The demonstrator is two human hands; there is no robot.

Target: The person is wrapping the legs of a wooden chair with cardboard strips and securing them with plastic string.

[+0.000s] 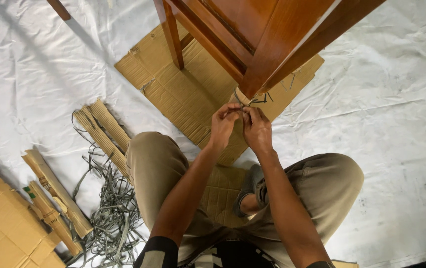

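Grey strap [242,101] sitting at foot of wooden furniture leg [257,82], looping over cardboard wrap [241,96] there. Left hand [223,126] and right hand [257,130] meeting just below leg, fingertips pinching strap ends together, likely for tension. Person sitting on floor, knees spreading either side for close reach. Flat cardboard sheet [183,89] lying under leg, shielding white floor covering [387,114]. Rolled cardboard pieces [103,134] and loose strap pile [111,213] lying near left knee.

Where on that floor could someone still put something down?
The white sheet right of the cardboard mat lies bare, as does the stretch at upper left. It is crowded at lower left: rolled cardboard and grey straps. Both hands fill the gap by the chair leg.
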